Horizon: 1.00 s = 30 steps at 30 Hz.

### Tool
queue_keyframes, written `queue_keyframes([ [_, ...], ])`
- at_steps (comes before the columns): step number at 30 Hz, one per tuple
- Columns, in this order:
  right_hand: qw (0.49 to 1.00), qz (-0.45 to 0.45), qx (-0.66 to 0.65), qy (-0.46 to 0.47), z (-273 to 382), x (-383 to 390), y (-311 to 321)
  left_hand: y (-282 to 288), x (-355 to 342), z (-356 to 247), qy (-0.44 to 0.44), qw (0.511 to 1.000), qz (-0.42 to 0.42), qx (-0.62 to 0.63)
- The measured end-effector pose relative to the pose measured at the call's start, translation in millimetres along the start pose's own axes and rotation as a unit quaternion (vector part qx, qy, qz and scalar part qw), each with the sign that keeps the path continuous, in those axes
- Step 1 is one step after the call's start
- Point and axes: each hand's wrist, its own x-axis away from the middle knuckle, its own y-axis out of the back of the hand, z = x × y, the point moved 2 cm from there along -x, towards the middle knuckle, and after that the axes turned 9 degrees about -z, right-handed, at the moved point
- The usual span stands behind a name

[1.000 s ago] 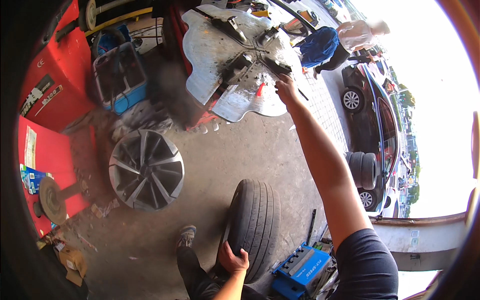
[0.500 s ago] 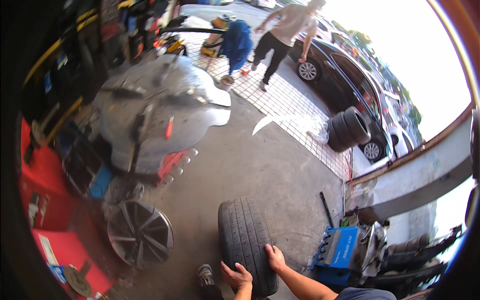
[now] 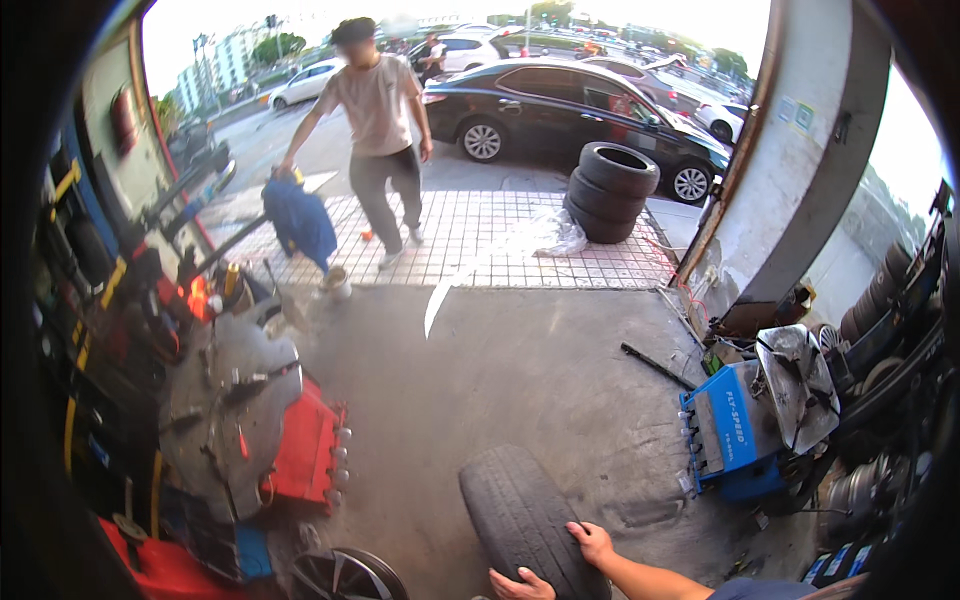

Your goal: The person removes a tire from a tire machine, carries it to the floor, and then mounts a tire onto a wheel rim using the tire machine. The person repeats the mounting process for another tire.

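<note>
A black tyre [image 3: 520, 515] without a rim stands on its tread at the lower middle, leaning slightly. My right hand [image 3: 592, 543] grips its right edge, fingers curled over the tread. Lower down, my left hand [image 3: 522, 585] is pressed to the tyre's near left side, and the picture's lower edge cuts off part of it. To the left of the tyre an alloy wheel rim [image 3: 350, 578] shows in part on the floor.
A tyre-changing machine with a grey turntable [image 3: 240, 400] and red body [image 3: 305, 445] stands left; a blue machine [image 3: 725, 425] stands right. Ahead are a tyre stack [image 3: 612, 195], a black car [image 3: 560, 110] and a person [image 3: 375, 110] with an arm over a blue cloth [image 3: 300, 220].
My view has swung up and to the left toward the street. The tyre now leans more to the left, with both hands still on it. The person has come to the blue cloth.
</note>
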Motion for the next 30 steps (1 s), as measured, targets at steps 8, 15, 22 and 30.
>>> queue_keyframes([
  [8,0.919,-0.225,-0.307,-0.1,-160,13,-7,8,24,-134,-0.228,0.921,0.303,-0.087],
  [15,0.7,-0.423,-0.384,-0.429,-132,76,-34,-70,38,-137,-0.547,0.758,0.344,-0.087],
  [22,0.546,-0.425,-0.409,-0.595,-169,92,-14,-96,128,-167,-0.629,0.643,0.425,-0.102],
  [30,0.454,-0.394,-0.411,-0.685,-253,53,94,-122,263,-207,-0.617,0.628,0.449,-0.152],
])
